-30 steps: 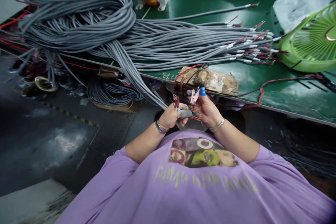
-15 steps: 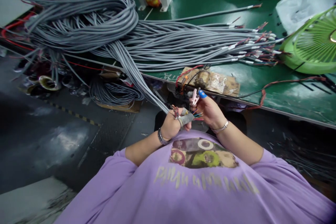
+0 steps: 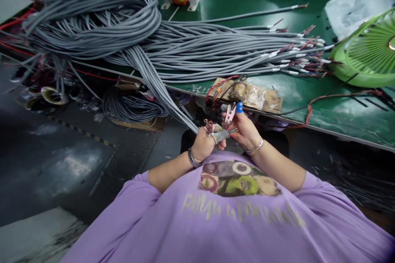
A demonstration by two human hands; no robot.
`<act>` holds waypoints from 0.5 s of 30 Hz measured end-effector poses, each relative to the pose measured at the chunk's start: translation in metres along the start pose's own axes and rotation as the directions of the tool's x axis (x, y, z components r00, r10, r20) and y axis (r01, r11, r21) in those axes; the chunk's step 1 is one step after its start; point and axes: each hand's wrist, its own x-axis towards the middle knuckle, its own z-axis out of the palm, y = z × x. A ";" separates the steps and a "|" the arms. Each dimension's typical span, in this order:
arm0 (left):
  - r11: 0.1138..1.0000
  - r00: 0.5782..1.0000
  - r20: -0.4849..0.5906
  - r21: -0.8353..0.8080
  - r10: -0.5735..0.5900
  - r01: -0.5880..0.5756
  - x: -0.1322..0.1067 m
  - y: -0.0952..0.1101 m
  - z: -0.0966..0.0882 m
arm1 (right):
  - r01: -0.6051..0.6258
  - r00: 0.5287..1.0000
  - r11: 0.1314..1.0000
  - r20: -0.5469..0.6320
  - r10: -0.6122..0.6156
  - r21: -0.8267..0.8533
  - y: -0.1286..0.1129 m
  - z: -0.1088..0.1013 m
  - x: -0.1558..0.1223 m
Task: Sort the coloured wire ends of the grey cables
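Note:
My left hand (image 3: 203,144) is closed around the ends of several grey cables (image 3: 182,116), which run down to it from the bench. Grey wrapping covers its thumb (image 3: 219,135), and thin coloured wires (image 3: 233,132) fan out beyond the thumb towards my right hand. Short reddish wire ends (image 3: 208,126) stick up above the left fist. My right hand (image 3: 247,131), with a blue cover (image 3: 239,107) on its thumb tip, grips a small pink clip-like tool (image 3: 229,114). Its fingers are close to the coloured wires; whether they touch them I cannot tell.
On the green bench (image 3: 228,2) lies a long bundle of grey cables (image 3: 216,51) with stripped ends, beside a coiled heap (image 3: 92,24). A wooden block (image 3: 259,98) sits at the front edge. A green fan (image 3: 364,55) and a plastic bag (image 3: 358,10) are at right.
My right hand has shifted slightly, and the pink tool now stands at a different angle. The coloured wires between the hands lie differently. My left hand keeps its hold, moved slightly right.

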 end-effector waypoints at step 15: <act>1.000 1.000 0.001 -0.004 -0.016 0.016 -0.015 0.005 -0.004 | -0.082 0.996 0.997 0.032 0.081 0.014 -0.003 0.001 -0.014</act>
